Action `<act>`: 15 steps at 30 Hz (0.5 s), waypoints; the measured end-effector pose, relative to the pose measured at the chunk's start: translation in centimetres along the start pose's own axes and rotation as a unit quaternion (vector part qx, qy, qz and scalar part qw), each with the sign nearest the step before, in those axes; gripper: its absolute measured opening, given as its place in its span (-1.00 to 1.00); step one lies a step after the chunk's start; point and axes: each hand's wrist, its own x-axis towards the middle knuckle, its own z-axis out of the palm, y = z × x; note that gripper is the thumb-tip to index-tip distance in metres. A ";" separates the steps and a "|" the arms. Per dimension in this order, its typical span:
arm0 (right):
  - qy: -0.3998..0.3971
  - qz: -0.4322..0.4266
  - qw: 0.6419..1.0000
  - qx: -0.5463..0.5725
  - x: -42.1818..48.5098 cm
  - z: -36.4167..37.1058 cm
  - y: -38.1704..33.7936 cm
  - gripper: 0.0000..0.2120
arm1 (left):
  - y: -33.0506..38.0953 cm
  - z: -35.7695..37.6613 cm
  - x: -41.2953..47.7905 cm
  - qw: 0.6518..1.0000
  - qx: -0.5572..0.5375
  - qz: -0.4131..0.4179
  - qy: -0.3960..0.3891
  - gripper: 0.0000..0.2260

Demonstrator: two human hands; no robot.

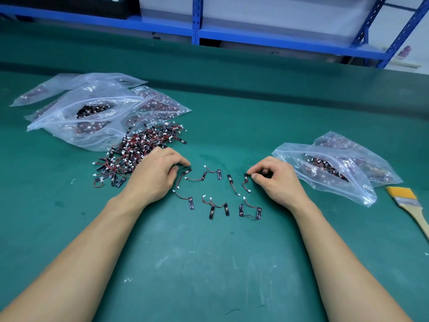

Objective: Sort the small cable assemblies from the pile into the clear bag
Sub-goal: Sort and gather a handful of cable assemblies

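A pile of small cable assemblies [139, 154], black tabs with red wires and white plugs, lies on the green mat left of centre. Several single assemblies [218, 203] are spread out in rows between my hands. My left hand [157, 173] rests beside the pile, its curled fingertips touching the black tab of one assembly [186, 171]. My right hand [276, 177] has thumb and forefinger curled at the black tab of another assembly [245, 178]. A clear zip bag [325, 173] holding assemblies lies open just right of my right hand.
Several clear bags [92, 112] with assemblies lie behind the pile at the left. A second filled bag [362, 154] sits behind the right one. A yellow-bristled brush [411, 205] lies at the right edge. Blue shelving [197, 22] stands beyond the table.
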 end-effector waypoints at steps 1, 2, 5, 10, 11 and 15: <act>0.000 0.000 1.000 0.001 0.0 0.0 0.0 -0.74 | 0.0 0.0 0.0 1.000 0.001 0.001 0.000 -0.75; 0.000 -0.001 1.000 0.001 0.0 0.0 0.0 -0.74 | 0.0 0.0 0.0 1.000 0.002 0.002 0.000 -0.75; -0.001 0.000 1.000 0.002 0.0 0.0 -0.1 -0.73 | 0.1 -0.1 0.0 1.000 0.005 0.003 -0.002 -0.75; -0.004 0.005 1.000 0.000 0.0 0.1 0.0 -0.75 | 0.2 -0.3 0.1 1.000 0.016 0.004 -0.011 -0.75; -0.004 0.005 1.000 0.000 0.0 0.1 0.0 -0.75 | 0.2 -0.3 0.1 1.000 0.020 0.005 -0.013 -0.74; -0.003 0.005 1.000 0.002 0.0 0.1 0.1 -0.74 | 0.2 -0.3 0.1 0.999 0.030 0.011 -0.018 -0.74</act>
